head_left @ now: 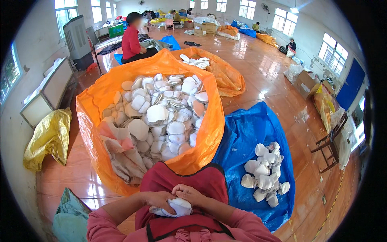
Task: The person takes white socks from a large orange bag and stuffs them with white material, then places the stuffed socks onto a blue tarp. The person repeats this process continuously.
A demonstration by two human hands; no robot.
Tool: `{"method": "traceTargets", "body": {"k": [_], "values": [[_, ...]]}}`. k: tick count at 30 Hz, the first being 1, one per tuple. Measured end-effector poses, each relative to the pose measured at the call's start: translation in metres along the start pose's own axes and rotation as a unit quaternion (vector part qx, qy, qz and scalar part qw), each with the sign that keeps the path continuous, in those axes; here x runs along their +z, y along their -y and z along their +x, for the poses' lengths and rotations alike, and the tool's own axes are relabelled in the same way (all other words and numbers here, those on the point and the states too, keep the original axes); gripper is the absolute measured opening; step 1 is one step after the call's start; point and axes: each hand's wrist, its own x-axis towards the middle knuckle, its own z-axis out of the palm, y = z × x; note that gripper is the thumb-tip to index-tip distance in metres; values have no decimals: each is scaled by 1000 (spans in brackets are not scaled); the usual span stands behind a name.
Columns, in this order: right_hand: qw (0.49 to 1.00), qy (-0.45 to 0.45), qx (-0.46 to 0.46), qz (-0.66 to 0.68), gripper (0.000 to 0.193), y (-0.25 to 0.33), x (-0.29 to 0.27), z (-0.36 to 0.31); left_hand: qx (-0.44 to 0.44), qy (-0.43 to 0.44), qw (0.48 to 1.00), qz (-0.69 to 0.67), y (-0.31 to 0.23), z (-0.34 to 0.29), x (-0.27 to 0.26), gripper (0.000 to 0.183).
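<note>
Hands, left hand and right hand, close together on one white pad at lower centre, below the orange bag.

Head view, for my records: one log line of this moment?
both hands hold white pad at lap | orange bag ahead | blue tarp right

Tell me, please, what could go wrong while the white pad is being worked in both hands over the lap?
The pad is gripped by the left hand and right hand over the lap, apart from both heaps; it might slip to the floor. The pile lies near the edge of the blue sheet, so pieces could roll off. The orange bag is heaped full and might spill.
</note>
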Motion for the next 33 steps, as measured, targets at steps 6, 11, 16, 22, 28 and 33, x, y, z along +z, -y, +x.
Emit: {"method": "traceTargets", "body": {"k": [6, 11, 16, 22, 28, 33], "values": [[1000, -19, -1, -13, 21, -9, 5, -4, 14, 33, 999, 28, -5, -1, 4, 52], [997, -32, -19, -68, 23, -16, 7, -6, 31, 21, 997, 66, 8, 4, 4, 55], [995, -33, -32, -89, 27, -15, 11, -12, 104, 19, 992, 67, 17, 3, 11, 57], [996, -38, -8, -77, 32, -18, 10, -19, 113, -7, 992, 63, 20, -5, 12, 58], [988, 33, 73, -133, 38, 6, 3, -11, 148, -59, 983, 90, 23, -6, 15, 51], [966, 135, -90, -201, 42, -4, -18, -13, 229, -84, 958, 149, 32, -1, 11, 49]]}}
